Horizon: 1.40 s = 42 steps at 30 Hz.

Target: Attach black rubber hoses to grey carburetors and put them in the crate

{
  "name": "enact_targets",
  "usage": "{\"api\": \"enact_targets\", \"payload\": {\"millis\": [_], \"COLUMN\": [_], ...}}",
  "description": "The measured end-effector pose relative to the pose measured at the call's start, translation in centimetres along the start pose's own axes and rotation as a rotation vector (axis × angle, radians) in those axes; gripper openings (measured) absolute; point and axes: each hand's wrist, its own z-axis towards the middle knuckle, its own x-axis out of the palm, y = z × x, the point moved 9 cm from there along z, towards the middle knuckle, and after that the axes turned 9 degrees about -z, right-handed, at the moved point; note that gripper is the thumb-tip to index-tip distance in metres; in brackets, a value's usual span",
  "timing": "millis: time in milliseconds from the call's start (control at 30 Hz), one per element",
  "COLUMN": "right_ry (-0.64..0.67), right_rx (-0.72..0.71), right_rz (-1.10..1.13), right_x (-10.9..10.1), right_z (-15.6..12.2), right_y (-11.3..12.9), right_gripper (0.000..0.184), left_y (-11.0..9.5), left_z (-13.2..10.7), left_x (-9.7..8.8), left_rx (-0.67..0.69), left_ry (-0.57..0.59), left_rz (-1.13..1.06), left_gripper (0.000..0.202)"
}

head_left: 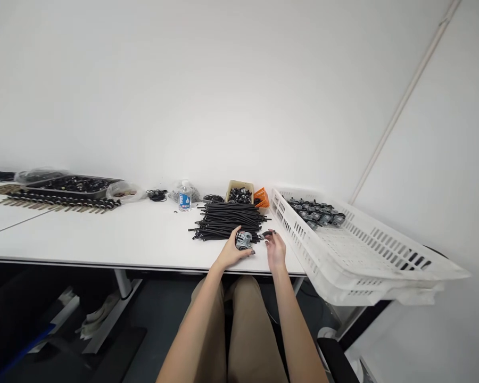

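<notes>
My left hand (229, 255) is closed around a grey metal casting (244, 241) with round openings, just above the front part of the table. To its right, my right hand (277, 251) pinches a small curved black piece (267, 234), which looks like a short hose; its far end is too small to make out. A small gap separates the two hands. Right behind them lies a stack of black tubes (231, 218), laid side by side across the white table (155, 239).
A white slatted crate (367, 250) at the right holds several grey castings (317, 213). Behind the tubes stand a beige bin (240, 183) of small black parts and an orange basket (264, 198). A water bottle (185, 197) stands left of them. Farther left is a dark tray (75, 185).
</notes>
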Motion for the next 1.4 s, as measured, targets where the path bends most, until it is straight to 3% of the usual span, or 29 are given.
{"api": "enact_targets", "payload": {"millis": [133, 233, 467, 700, 1033, 1233, 1400], "right_ry": [0.085, 0.109, -0.037, 0.101, 0.311, 0.289, 0.254], "right_rx": [-0.066, -0.114, -0.206, -0.249, -0.117, -0.053, -0.038], "right_rz": [-0.076, -0.147, -0.195, -0.210, -0.084, -0.104, -0.106], "right_x": [3.6, 4.8, 3.5, 5.1, 6.1, 6.0, 5.6], "right_z": [-1.3, -2.1, -1.9, -2.7, -4.2, -3.5, -3.2], "right_y": [0.3, 0.6, 1.5, 1.8, -0.6, -1.6, -2.0], "right_gripper": [0.034, 0.033, 0.040, 0.038, 0.078, 0.048, 0.045], "left_y": [-0.1, -0.1, -0.5, -0.6, 0.1, 0.0, -0.6], "left_z": [0.0, 0.0, -0.1, -0.2, 0.1, 0.1, 0.0], "left_x": [-0.4, -0.4, -0.6, -0.4, -0.4, -0.6, -0.6], "left_rx": [0.008, 0.009, 0.027, 0.020, 0.038, 0.039, 0.038], "left_ry": [-0.013, -0.011, -0.032, -0.026, -0.011, -0.036, -0.051], "left_rz": [-0.014, -0.037, -0.013, -0.023, -0.037, -0.022, -0.007], "left_gripper": [0.098, 0.094, 0.092, 0.091, 0.089, 0.088, 0.087]}}
